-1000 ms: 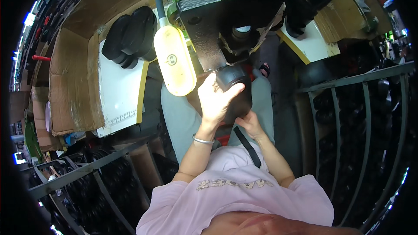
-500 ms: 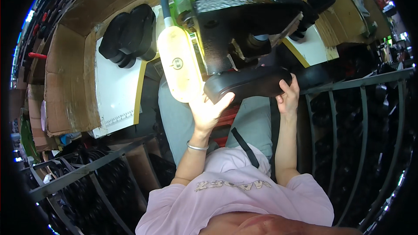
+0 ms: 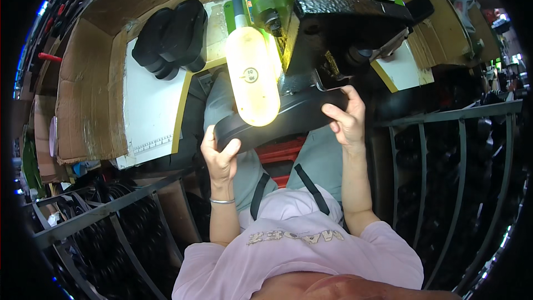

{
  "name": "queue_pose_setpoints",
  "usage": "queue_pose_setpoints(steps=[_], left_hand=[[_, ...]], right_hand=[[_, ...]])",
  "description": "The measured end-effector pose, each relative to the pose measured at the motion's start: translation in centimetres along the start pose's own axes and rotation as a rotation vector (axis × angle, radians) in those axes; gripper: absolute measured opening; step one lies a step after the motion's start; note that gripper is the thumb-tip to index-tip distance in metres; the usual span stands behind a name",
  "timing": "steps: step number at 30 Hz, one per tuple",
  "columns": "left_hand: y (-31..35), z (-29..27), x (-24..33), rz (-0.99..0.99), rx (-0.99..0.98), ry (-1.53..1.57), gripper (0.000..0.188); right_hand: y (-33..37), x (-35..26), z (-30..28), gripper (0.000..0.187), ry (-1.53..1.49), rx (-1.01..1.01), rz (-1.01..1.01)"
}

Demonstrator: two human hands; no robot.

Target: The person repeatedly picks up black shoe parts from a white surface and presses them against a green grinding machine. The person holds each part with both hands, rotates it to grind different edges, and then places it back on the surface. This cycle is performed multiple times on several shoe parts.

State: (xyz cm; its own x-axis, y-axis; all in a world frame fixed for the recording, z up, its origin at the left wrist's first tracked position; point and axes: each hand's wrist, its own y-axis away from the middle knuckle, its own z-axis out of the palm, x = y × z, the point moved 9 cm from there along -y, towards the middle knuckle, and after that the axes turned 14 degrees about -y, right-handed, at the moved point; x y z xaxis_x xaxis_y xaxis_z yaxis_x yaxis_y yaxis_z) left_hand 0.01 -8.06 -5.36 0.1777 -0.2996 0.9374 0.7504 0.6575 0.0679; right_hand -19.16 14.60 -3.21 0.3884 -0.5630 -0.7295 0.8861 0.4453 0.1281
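A thick black shoe sole spans the gap between my two hands, below the machine head. My left hand grips its left end, thumb on the near side. My right hand is closed round the right end, a little higher, so the sole slants down to the left. The glowing yellow-white lamp hides part of the sole's upper left side. Right behind the sole is the black underside of the green machine; I cannot tell whether they touch.
Several black soles are piled on a white board with a yellow edge, inside a cardboard surround. Another white board lies right of the machine. Metal racks holding dark items stand at both sides. A red seat or crate shows between my legs.
The sole has shifted left and now slants more, its left end lower. My left hand went left and down with it; my right hand moved a little left. The machine and lamp appear farther right.
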Motion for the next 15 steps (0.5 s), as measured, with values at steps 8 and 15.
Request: queue_pose_setpoints(steps=[8,15], left_hand=[[-0.9,-0.5,0.2,0.061,-0.118,-0.594,0.037],[-2.2,8.1,5.1,0.337,-0.116,-0.724,0.043]], right_hand=[[-0.5,0.4,1.2,0.035,0.097,-0.119,-0.143],[-0.8,-3.5,-4.4,0.025,-0.018,0.078,-0.177]])
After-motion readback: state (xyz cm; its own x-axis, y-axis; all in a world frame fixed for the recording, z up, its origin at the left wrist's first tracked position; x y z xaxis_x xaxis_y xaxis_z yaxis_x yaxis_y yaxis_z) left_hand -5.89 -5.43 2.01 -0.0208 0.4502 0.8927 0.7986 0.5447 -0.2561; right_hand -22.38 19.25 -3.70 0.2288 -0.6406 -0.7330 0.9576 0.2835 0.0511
